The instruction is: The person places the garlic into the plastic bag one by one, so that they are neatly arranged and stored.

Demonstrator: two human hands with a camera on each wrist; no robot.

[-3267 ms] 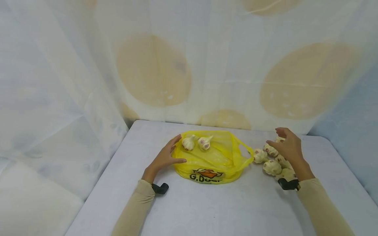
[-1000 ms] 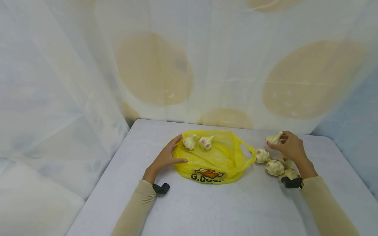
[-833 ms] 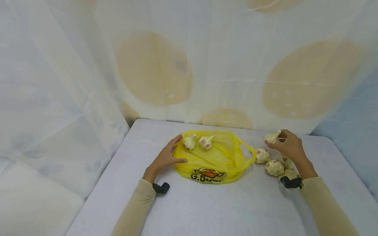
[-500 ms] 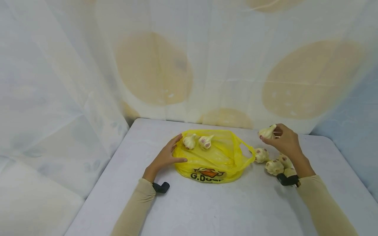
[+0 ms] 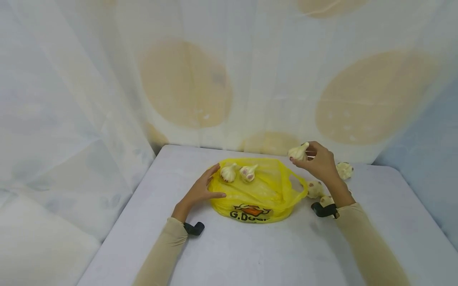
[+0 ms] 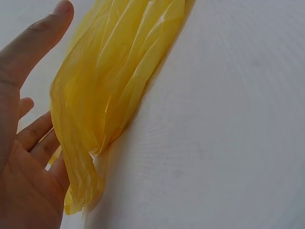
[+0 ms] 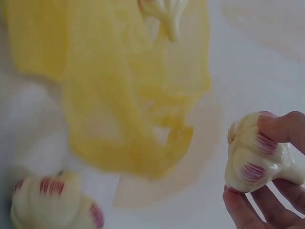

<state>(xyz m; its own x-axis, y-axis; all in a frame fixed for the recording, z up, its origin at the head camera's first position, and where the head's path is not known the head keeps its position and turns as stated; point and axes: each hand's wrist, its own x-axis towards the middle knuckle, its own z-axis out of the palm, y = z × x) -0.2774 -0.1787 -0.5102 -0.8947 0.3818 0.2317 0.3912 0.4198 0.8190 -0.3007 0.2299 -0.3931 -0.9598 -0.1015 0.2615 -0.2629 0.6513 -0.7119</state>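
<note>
A yellow plastic bag (image 5: 264, 190) with printed lettering lies on the table, its mouth spread toward the back. Two garlic bulbs, a left one (image 5: 228, 173) and a right one (image 5: 248, 172), sit in its mouth. My left hand (image 5: 200, 190) rests along the bag's left side, fingers spread and thumb apart; in the left wrist view its fingers (image 6: 43, 140) reach behind the yellow plastic. Above the bag's right end, my right hand (image 5: 320, 161) pinches a garlic bulb (image 5: 298, 152) between thumb and fingers. The right wrist view shows purple streaks on this held garlic bulb (image 7: 257, 152).
Right of the bag lie more garlic bulbs, one close by its handle (image 5: 315, 189), one (image 5: 345, 171) farther back, and others partly hidden under my right wrist. The white table (image 5: 272, 254) ends at a patterned curtain (image 5: 264, 99) behind.
My right hand reached into the garlic pile, picked up a bulb and has carried it up and left toward the bag. My left hand and the bag stay in place.
</note>
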